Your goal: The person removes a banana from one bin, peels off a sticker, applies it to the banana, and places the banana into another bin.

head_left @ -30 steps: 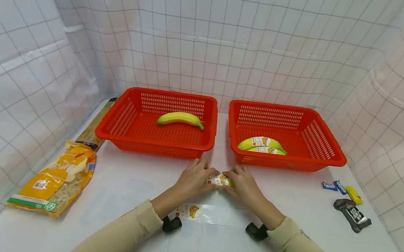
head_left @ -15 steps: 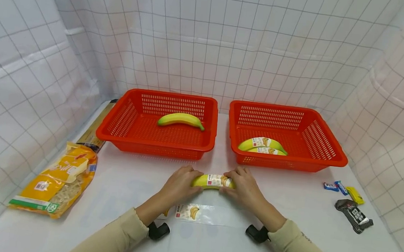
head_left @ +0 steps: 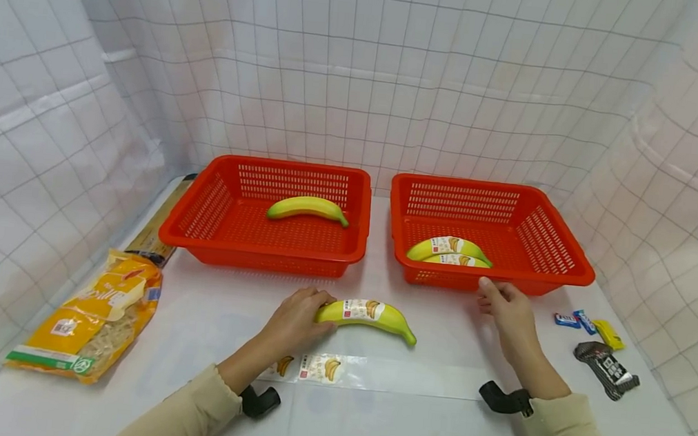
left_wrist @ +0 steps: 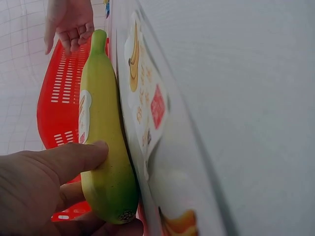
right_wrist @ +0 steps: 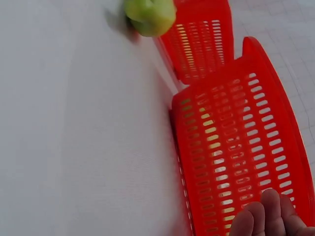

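Since only the left hand [head_left: 298, 316] pinches the labelled yellow banana's [head_left: 371, 315] stem end, it could roll; right hand [head_left: 510, 314] hovers w/ loose fingers, holding nothing.

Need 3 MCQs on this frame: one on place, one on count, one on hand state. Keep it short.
1. Where is the labelled banana that the left hand holds?
A. in the left basket
B. on the table in front of the baskets
C. on the yellow bag

2. How many bananas lie in the right basket?
A. none
B. two
C. four

3. What is the right hand doing?
A. holding nothing, near the right basket's front rim
B. gripping the banana
C. holding a candy bar

Answers: 1 B, the banana rests on the white table ahead of both baskets. 2 B, two labelled bananas show inside it. 3 A, its fingers are relaxed by the rim, apart from the banana.
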The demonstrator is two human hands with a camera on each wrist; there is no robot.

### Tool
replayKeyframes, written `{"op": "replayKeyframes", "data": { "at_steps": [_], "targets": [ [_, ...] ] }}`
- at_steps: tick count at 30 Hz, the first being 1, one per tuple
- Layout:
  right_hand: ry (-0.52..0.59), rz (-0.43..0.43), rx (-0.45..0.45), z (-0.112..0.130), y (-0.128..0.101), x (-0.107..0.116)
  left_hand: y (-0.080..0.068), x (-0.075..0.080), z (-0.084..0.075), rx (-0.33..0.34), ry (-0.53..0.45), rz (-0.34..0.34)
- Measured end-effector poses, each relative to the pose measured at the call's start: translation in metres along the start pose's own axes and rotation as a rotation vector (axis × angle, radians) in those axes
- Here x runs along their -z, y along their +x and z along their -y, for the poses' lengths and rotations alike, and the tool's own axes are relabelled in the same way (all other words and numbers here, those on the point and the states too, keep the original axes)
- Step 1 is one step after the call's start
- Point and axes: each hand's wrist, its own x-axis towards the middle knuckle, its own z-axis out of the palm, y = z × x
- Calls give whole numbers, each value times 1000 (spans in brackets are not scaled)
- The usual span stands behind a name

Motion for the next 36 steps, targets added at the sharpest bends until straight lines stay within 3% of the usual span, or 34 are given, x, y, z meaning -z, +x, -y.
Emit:
{"op": "replayKeyframes", "data": {
  "at_steps": [8, 12, 16, 20, 23, 27, 30, 36],
  "targets": [
    [419, -75, -96, 6, 11, 17, 1, 0, -1, 4, -3, -4],
    [508, -89, -117, 7, 11, 18, 2, 8, -9, -18, -33, -12],
    [564, -64, -97, 8, 11, 19, 15, 30, -32, -68, -123, -41],
    [592, -34, -68, 7, 12, 18, 48, 48, -63, -134, -168, -63],
    [584, -29, -81, 7, 13, 19, 85, 52, -86, -125, -174, -24],
    [539, -41, -105, 5, 13, 19, 134, 42, -109, -83, -114, 37],
    [510, -55, -101, 3, 13, 18, 161, 28, -122, -71, -59, 62],
    [498, -70, -95, 3, 14, 18, 189, 5, -136, -78, 88, 100]
  ]
}}
